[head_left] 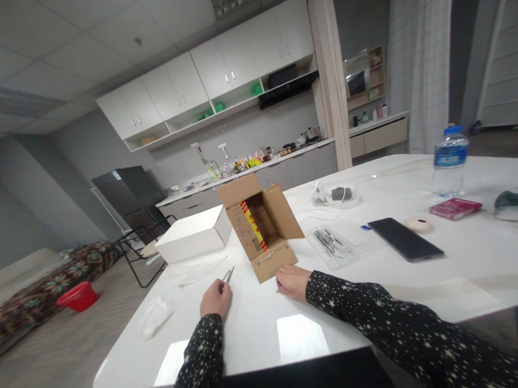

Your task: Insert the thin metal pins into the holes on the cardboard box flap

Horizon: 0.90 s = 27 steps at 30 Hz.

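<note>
Left hand [215, 299]: on the white table [465, 263], fingers curled closed around 1 pair of metal tweezers [228, 274]; the tips rise up and away from the grip, toward the cardboard box.

Right hand [293, 281]: flat-knuckled on the table just right of the tweezers' grip, fingers bent down with something tiny at the fingertips, too small to tell; whether it is pinched cannot be told. The hand lies just before the box's front flap, perhaps touching it.

Cardboard box [263, 226]: open, flaps spread, tilted on its side, directly beyond both hands; a red-and-yellow strip shows inside, rows of small dots on the flaps.

White box [194, 238]: closed, beyond and left of the left hand.

Crumpled white tissue [155, 315]: left of the left hand, near the table edge.

Clear plastic tray [331, 243]: beyond and right of the right hand, holding thin dark metal pieces.

Black phone [405, 239]: further right, lying flat.

Water bottle [449, 162]: upright, well apart to the far right, 1 red packet [455, 208] near its base.

Both sleeves: dark with white stars.
</note>
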Motion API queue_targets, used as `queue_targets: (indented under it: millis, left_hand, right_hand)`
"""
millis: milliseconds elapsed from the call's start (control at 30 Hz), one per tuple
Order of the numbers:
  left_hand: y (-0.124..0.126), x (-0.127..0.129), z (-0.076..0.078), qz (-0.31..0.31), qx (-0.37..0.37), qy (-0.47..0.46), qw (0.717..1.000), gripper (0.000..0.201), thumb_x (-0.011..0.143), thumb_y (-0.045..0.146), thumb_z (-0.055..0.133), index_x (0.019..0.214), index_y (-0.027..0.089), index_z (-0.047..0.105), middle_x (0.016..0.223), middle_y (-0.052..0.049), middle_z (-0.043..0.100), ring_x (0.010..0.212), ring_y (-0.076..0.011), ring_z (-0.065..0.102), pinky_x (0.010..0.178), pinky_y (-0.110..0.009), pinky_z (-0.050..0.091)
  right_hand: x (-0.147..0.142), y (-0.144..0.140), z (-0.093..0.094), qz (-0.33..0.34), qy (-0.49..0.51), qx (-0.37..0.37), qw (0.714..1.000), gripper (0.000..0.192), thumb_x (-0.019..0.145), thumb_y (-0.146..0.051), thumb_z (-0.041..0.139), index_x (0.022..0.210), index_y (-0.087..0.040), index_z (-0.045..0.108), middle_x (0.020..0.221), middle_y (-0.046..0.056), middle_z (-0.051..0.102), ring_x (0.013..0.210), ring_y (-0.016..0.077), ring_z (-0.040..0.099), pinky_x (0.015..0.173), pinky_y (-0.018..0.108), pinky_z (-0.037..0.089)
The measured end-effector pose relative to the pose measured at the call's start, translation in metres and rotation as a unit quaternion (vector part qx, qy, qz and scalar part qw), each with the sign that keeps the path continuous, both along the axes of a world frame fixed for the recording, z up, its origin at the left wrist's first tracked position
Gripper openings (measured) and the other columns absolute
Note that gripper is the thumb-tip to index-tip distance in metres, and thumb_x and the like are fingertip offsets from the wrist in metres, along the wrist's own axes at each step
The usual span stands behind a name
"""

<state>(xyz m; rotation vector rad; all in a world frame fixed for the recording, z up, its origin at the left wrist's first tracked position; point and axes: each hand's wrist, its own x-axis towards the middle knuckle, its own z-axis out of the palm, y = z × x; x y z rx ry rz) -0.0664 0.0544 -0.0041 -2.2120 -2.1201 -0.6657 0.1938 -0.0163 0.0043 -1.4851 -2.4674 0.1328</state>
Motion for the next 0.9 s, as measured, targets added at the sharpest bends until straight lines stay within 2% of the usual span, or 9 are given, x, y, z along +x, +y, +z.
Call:
queue_targets:
  millis: [167, 333, 500, 633, 767, 900]
  left_hand:
    - [0.000, 0.000, 0.001, -0.001, 0.001, -0.001, 1.000, 0.020, 0.082, 0.034, 0.041, 0.074, 0.022, 0.055, 0.071, -0.004, 0.065, 0.070, -0.0177, 0.059, 0.063, -0.025, 0.038]
    - [-0.001, 0.001, 0.001, 0.005, 0.006, -0.004, 1.000, 0.020, 0.082, 0.035, 0.041, 0.073, 0.023, 0.055, 0.071, -0.003, 0.064, 0.069, -0.0177, 0.059, 0.063, -0.024, 0.038]
    - [-0.002, 0.002, 0.002, 0.005, 0.005, -0.002, 1.000, 0.021, 0.082, 0.034, 0.041, 0.075, 0.022, 0.056, 0.071, -0.004, 0.065, 0.070, -0.0176, 0.059, 0.063, -0.024, 0.038]
    - [-0.002, 0.002, 0.002, 0.002, 0.002, 0.000, 1.000, 0.021, 0.083, 0.035, 0.041, 0.074, 0.022, 0.056, 0.072, -0.004, 0.065, 0.070, -0.0176, 0.059, 0.063, -0.024, 0.038]
    - [-0.001, 0.001, 0.001, 0.001, 0.001, -0.003, 1.000, 0.021, 0.083, 0.034, 0.041, 0.075, 0.022, 0.056, 0.072, -0.004, 0.065, 0.070, -0.0176, 0.059, 0.062, -0.024, 0.038]
    - [-0.001, 0.000, 0.000, -0.001, -0.001, -0.002, 1.000, 0.020, 0.082, 0.034, 0.042, 0.075, 0.021, 0.056, 0.073, -0.004, 0.065, 0.071, -0.0175, 0.059, 0.063, -0.024, 0.038]
  right_hand:
    - [-0.004, 0.004, -0.010, -0.020, -0.004, 0.010, 1.000, 0.019, 0.085, -0.027, 0.052, 0.092, -0.010, 0.059, 0.098, 0.015, 0.059, 0.092, 0.0243, 0.053, 0.081, 0.034, 0.039]
    - [-0.007, 0.003, -0.011, -0.028, 0.014, 0.027, 0.999, 0.016, 0.086, -0.024, 0.051, 0.092, -0.011, 0.056, 0.099, 0.015, 0.056, 0.094, 0.0246, 0.050, 0.080, 0.035, 0.037]
    - [-0.006, 0.009, -0.010, -0.031, 0.116, 0.029, 0.992, 0.010, 0.088, -0.022, 0.046, 0.090, -0.014, 0.050, 0.092, 0.010, 0.057, 0.087, 0.0213, 0.050, 0.078, 0.034, 0.037]
    - [-0.002, 0.014, -0.012, -0.027, 0.245, 0.028, 0.969, 0.007, 0.090, -0.020, 0.039, 0.090, -0.017, 0.045, 0.083, 0.006, 0.057, 0.078, 0.0174, 0.052, 0.073, 0.030, 0.040]
    - [0.001, 0.017, -0.014, -0.073, 0.331, 0.025, 0.940, 0.002, 0.086, -0.019, 0.044, 0.088, -0.018, 0.044, 0.079, 0.003, 0.057, 0.074, 0.0156, 0.053, 0.071, 0.030, 0.042]
    - [0.003, 0.025, -0.018, -0.120, 0.442, 0.030, 0.889, 0.014, 0.079, -0.014, 0.047, 0.091, -0.019, 0.045, 0.079, 0.001, 0.056, 0.070, 0.0138, 0.054, 0.070, 0.030, 0.045]
